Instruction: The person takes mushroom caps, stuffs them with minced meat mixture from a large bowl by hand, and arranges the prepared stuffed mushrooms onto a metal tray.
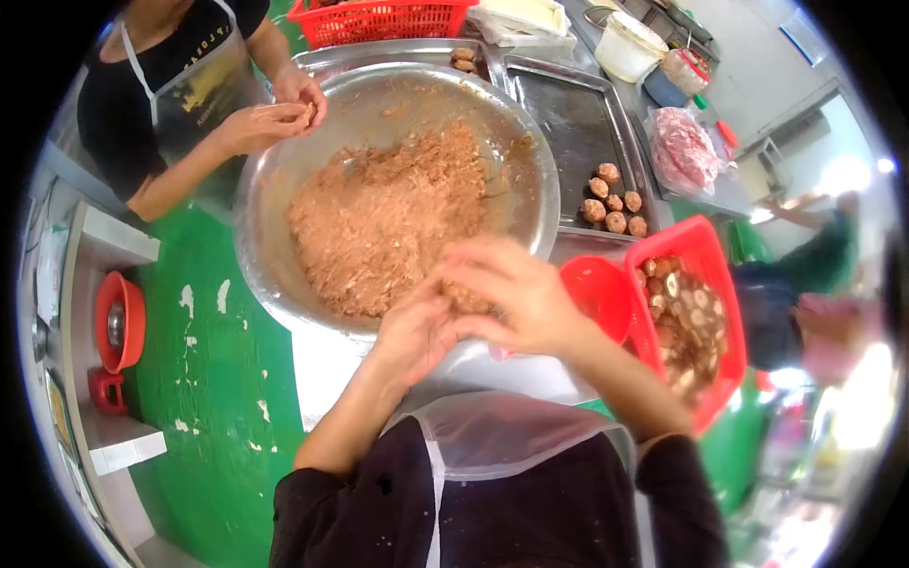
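A large steel basin holds a broad mound of pinkish minced meat. Over its near rim, my left hand is cupped from below and my right hand curves over from the right. Between the two palms sits a lump of minced meat, partly covered by my fingers. To the right, a steel tray carries several meatballs grouped at its near end.
Across the basin, a co-worker's hands pinch a small piece of meat. A red bowl and a red basket of sliced mushrooms stand at my right. Behind are another red basket, a white bucket and bagged meat.
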The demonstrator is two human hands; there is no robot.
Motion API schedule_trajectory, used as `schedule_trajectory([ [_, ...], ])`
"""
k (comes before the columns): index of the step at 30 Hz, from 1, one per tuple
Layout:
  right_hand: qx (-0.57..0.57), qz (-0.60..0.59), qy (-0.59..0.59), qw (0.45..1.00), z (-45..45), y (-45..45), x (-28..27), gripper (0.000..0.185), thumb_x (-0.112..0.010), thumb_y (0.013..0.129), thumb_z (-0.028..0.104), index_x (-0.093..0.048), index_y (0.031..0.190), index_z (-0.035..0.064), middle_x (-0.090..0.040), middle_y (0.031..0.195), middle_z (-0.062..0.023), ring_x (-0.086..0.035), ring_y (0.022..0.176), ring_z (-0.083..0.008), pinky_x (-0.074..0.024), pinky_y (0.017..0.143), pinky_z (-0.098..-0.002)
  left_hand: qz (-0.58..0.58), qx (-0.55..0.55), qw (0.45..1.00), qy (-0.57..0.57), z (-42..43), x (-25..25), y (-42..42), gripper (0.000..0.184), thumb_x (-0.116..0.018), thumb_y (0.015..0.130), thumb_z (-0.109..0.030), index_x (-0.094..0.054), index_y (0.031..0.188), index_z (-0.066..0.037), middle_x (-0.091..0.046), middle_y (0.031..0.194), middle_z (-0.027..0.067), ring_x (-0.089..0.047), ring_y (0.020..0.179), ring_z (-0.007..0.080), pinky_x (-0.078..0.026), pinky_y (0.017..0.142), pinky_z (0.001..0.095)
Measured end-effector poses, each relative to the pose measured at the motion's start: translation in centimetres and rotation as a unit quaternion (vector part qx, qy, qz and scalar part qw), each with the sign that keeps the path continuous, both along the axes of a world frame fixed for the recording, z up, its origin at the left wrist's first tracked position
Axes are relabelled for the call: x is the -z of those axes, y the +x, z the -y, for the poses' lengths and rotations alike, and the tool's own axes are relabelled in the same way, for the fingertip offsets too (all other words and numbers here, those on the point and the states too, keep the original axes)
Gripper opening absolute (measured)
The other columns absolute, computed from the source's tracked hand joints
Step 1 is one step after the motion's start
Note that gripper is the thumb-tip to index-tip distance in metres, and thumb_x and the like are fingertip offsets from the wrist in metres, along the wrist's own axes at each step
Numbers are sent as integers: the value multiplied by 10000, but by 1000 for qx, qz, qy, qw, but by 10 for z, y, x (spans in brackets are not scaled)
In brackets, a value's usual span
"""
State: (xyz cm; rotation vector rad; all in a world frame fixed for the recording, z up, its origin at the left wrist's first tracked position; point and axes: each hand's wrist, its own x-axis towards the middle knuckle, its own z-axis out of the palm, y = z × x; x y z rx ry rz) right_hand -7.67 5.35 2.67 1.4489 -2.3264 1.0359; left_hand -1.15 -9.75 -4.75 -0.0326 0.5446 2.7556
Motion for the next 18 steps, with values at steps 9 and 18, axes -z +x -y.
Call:
schedule_trajectory([
  [9, 33, 112, -157, 981, 3, 17, 27, 218, -625, 748, 48, -635, 963, 18, -622, 1024, -115, -603, 947, -282, -479, 826, -357, 4, -43, 997, -63, -22, -17, 7, 354, -364, 967, -249, -382, 1239, -22, -517, 1129, 111, -537, 1029, 205, -468, 870, 353],
  [18, 9, 379, -341, 860, 3, 30, 21, 346, -534, 829, 110, -557, 1163, 21, -526, 1208, -183, -473, 1169, -305, -370, 975, -359, 19, -86, 994, -70, -33, -29, 12, 374, -470, 928, -264, -407, 1230, -52, -507, 1180, 77, -534, 1062, 194, -475, 892, 335],
])
